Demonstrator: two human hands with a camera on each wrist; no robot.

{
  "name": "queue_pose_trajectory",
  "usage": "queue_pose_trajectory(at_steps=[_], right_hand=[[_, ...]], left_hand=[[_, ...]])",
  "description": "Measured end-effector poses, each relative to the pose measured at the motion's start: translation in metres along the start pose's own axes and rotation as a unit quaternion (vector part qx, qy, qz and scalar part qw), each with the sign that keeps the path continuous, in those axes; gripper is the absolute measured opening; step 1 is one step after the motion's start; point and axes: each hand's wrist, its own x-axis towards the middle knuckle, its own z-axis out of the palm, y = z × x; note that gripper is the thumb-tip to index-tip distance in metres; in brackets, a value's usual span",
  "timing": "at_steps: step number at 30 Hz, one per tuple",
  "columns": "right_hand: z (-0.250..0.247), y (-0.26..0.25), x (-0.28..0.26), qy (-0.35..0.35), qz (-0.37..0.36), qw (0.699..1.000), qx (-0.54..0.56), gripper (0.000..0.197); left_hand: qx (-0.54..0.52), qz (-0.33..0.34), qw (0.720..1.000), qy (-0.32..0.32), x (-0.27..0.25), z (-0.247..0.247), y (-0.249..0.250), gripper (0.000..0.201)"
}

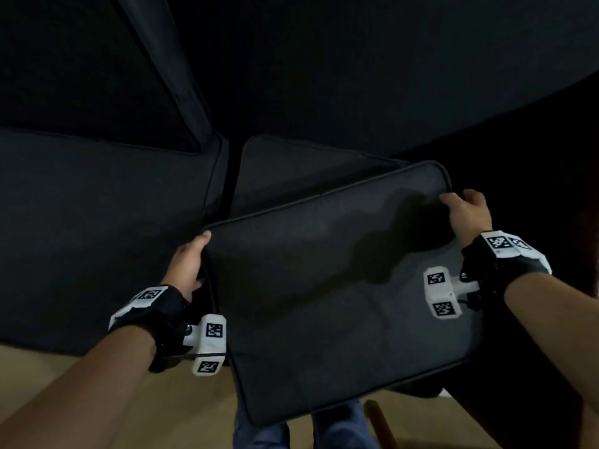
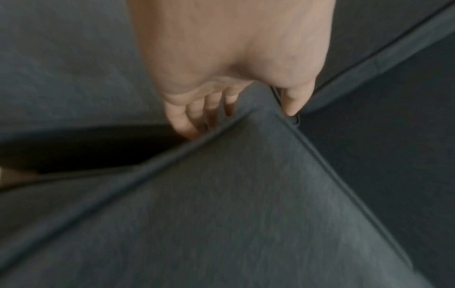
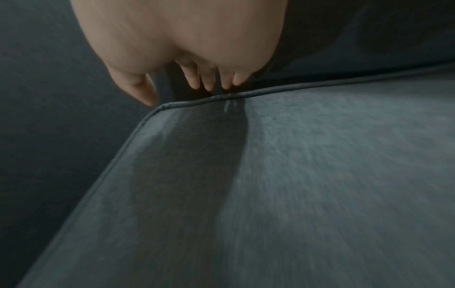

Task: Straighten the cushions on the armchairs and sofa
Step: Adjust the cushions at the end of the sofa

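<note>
A dark grey square cushion (image 1: 324,303) with piped edges hangs tilted in front of the sofa, lifted off the seat. My left hand (image 1: 189,264) grips its near left corner, with the thumb along the top edge. In the left wrist view the left hand (image 2: 229,91) pinches that corner of the cushion (image 2: 221,214), fingers on one side and thumb on the other. My right hand (image 1: 466,212) holds the far right corner. The right wrist view shows the right hand (image 3: 182,78) with fingers curled over the piped edge of the cushion (image 3: 295,175).
A dark sofa fills the background, with a wide seat cushion (image 1: 97,238) at left and a second seat cushion (image 1: 291,170) behind the held one. Its back cushions are barely visible in the dark. Tan floor (image 1: 97,400), my legs and a wooden leg (image 1: 379,422) lie below.
</note>
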Motion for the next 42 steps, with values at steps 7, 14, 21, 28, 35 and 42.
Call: queue_pose_trajectory(at_steps=[7,14,21,28,35,42], right_hand=[[0.008,0.004,0.019,-0.054,0.015,0.998,-0.026,0.083],[-0.01,0.005,0.009,-0.057,0.035,0.995,0.077,0.063],[-0.067,0.0,-0.033,-0.026,0.016,0.986,0.165,0.047],[-0.141,-0.001,-0.105,0.03,0.006,0.953,0.302,0.041],[-0.166,0.002,-0.147,0.065,0.068,0.895,0.435,0.071],[-0.148,-0.015,-0.191,0.113,0.045,0.954,0.273,0.04]], left_hand=[[-0.074,-0.028,0.997,0.005,-0.005,0.019,-0.006,0.064],[-0.136,0.008,0.991,-0.021,-0.075,0.026,0.024,0.022],[-0.21,0.071,0.975,-0.002,-0.118,0.004,0.029,0.022],[-0.251,0.162,0.954,-0.023,-0.2,-0.013,0.051,0.024],[-0.253,0.25,0.934,-0.031,-0.247,-0.033,0.079,0.026],[-0.039,0.256,0.966,0.016,-0.237,-0.053,0.077,0.063]])
